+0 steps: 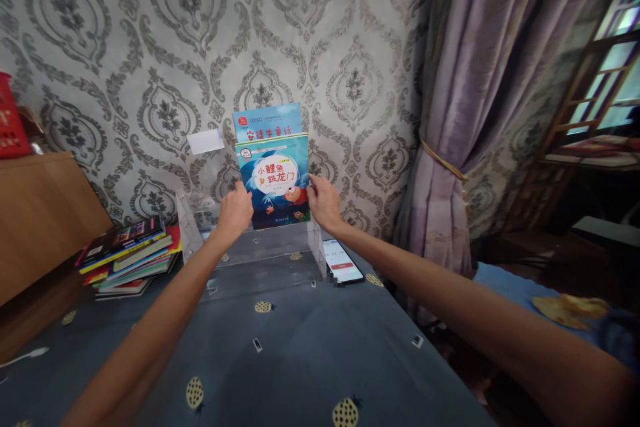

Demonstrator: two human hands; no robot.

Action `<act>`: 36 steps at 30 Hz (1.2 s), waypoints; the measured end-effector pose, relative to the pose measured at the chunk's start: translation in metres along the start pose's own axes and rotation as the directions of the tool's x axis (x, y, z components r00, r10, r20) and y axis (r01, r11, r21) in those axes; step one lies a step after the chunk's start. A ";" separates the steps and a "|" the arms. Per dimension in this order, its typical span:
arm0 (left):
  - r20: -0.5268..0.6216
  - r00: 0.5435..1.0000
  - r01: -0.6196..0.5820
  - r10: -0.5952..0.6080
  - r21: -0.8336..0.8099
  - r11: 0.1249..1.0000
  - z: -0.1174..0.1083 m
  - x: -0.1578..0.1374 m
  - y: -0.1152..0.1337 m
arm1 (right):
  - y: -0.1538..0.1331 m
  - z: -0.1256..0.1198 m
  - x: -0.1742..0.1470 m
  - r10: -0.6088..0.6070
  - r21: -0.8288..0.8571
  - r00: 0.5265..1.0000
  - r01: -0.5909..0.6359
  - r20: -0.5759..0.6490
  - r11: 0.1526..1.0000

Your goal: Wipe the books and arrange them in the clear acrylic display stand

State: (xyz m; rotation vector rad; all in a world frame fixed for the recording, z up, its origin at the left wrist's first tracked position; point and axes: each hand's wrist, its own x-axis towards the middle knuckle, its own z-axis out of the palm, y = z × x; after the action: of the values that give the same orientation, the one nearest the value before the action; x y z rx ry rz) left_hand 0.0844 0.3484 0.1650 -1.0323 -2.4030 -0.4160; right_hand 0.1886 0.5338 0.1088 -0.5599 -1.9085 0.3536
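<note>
A fish-cover book (275, 213), gripped from both sides near the back edge of the desk (300, 367)!
Here's a book pile (131, 257) lying flat by the back-left corner; the left hand (237, 212), fingers curled, pinches the book's left edge; a second blue book (267, 120) shows behind it, over the clear rack (265, 247); the right hand (325, 202) pinches the opposite edge, likely for level balance; a phone (344, 265) lies beside the rack, near the right edge.

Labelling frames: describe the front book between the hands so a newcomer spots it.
Against the damask wallpaper, find the left hand and right hand. The picture book is between them; unlike the paler-blue book behind, it bears a white title oval.
</note>
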 end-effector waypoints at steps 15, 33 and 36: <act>-0.026 0.999 -0.031 0.031 -0.025 0.999 0.008 0.003 -0.014 | 0.010 -0.006 0.003 -0.017 0.065 0.998 0.012 0.066 0.998; -0.079 0.994 -0.089 0.076 -0.180 0.980 0.021 0.007 -0.025 | 0.015 -0.008 0.005 -0.007 0.127 0.995 -0.005 0.096 0.992; -0.075 0.994 -0.086 0.073 -0.189 0.978 0.024 0.007 -0.027 | 0.016 -0.008 0.003 -0.003 0.130 0.994 -0.011 0.107 0.991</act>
State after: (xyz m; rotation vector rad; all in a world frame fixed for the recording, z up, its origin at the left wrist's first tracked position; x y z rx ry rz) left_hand 0.0532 0.3453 0.1468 -1.1741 -2.2869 -0.6544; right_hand 0.1986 0.5488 0.1069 -0.4662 -1.9700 0.5164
